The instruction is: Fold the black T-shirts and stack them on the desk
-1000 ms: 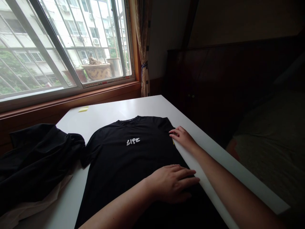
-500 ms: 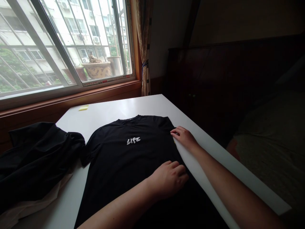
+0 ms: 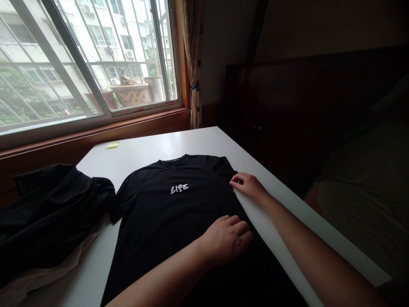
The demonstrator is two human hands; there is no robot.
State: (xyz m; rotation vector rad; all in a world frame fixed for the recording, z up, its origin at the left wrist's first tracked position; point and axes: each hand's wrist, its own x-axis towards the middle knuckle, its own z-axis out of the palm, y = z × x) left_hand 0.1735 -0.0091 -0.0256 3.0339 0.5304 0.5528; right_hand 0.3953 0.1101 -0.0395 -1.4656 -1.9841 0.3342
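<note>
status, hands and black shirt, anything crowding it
Left hand curled over the black shirt; right hand at its edge by a sleeve, grips unclear. Shirt laid out, print up, on white table. Dark cloth heap crowds the other sleeve.

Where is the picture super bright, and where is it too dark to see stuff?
Head view: the window is brightest, partly washed out; head view: a pale glare lies on the white table, near its far edge; head view: the right side is murky, and the black shirt nearly loses its detail below the left hand.
</note>
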